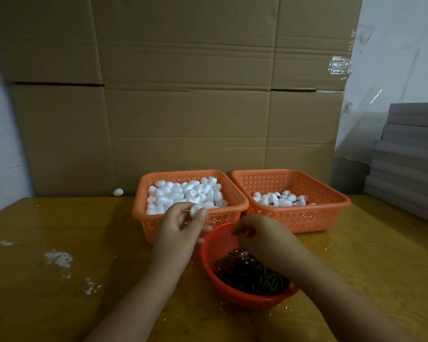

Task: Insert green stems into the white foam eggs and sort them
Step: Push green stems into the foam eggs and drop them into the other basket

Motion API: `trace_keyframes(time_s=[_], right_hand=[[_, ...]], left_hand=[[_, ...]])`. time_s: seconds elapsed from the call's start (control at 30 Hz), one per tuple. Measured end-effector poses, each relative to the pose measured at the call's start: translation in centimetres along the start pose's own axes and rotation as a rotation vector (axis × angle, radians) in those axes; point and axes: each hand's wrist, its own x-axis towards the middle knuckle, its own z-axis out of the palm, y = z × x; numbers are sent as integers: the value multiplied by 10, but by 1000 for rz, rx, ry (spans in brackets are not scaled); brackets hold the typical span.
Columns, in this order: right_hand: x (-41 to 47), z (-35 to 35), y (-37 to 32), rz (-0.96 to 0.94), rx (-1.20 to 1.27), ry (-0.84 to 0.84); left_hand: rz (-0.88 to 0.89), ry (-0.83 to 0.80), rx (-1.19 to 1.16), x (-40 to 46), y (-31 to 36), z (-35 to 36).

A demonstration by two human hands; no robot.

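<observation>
The left hand holds one white foam egg in its fingertips, just in front of the left basket full of eggs near the back edge of the desk. The right hand is over the red bowl of dark green stems; its grip looks pinched, but I cannot tell if it holds a stem. To do the step well, I think the egg should be kept steady, the stem pushed straight into its end without crushing the foam, and the egg then put in the right basket.
</observation>
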Motion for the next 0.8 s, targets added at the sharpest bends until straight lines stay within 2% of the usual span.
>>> trace_keyframes(time_s=[0.1, 0.23, 0.4, 0.53, 0.73, 0.8], right_hand=[[0, 0, 9, 41, -301, -238], [-2, 13, 10, 30, -447, -350], [-2, 16, 11, 4, -385, -320], [-2, 15, 11, 3, -307, -215], [1, 13, 10, -21, -173, -90], [1, 12, 9, -6, -41, -2]], left_hand=[[55, 35, 107, 1, -9, -2], [159, 28, 243, 0, -17, -1], [301, -53, 339, -9, -22, 6], [337, -127, 407, -14, -28, 10], [363, -113, 477, -19, -30, 11], [375, -90, 503, -21, -29, 10]])
